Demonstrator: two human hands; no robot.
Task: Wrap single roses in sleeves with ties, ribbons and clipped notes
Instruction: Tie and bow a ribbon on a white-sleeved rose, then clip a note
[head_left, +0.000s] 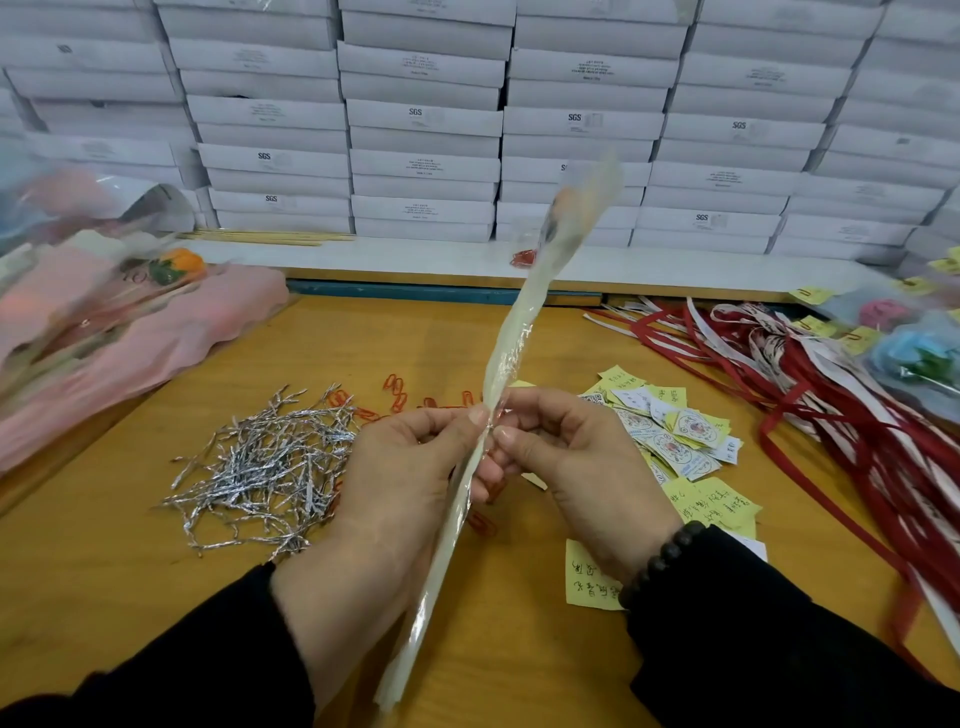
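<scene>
Sleeve (511, 338) gathered — we pinched it with left hand (410, 467) and right hand (566, 457), seemingly twisting a tie; ribbons (810, 395) right of it waited.

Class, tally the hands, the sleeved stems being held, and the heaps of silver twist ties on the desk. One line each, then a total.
Hands: 2 (left hand, right hand)
Held: 1 sleeved stem
On the desk: 1 heap of silver twist ties
Total: 4
</scene>
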